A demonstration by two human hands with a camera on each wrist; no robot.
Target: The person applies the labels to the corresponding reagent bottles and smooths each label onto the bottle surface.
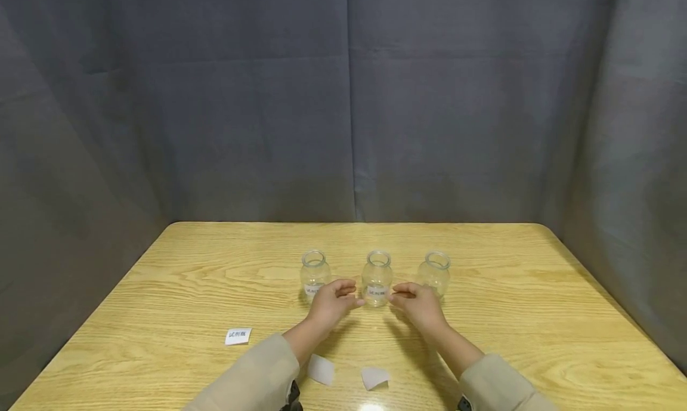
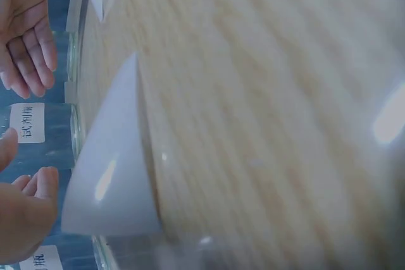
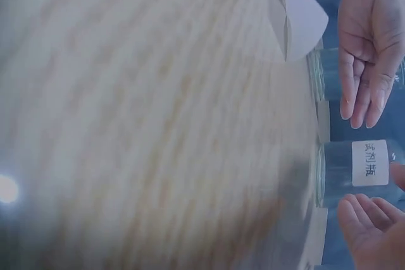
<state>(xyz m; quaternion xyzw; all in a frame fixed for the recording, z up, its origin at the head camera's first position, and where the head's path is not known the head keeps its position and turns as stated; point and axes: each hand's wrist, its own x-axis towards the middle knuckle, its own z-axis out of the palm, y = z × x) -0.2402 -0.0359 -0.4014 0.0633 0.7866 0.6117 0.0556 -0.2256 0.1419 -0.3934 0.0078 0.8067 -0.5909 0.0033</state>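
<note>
Three round clear glass jars stand upright in a row. The middle jar [image 1: 377, 275] bears a white label [image 3: 370, 163] with printed characters. My left hand [image 1: 331, 306] is at its left side, fingers fairly straight and thumb near the glass. On the other side my right hand [image 1: 421, 308] has its fingertips close to the label's edge; whether they touch it cannot be told. Neither hand grips anything. Partly behind the left hand is the left jar [image 1: 314, 272], also labelled. Behind the right hand the right jar [image 1: 435, 271] shows no label on its visible part.
A printed label [image 1: 238, 336] lies on the wooden table [image 1: 188, 280] at left. Two blank, slightly curled paper pieces, one left [image 1: 321, 369] and one right [image 1: 375, 377], lie near the front between the forearms. Grey curtains [image 1: 257, 113] surround the table.
</note>
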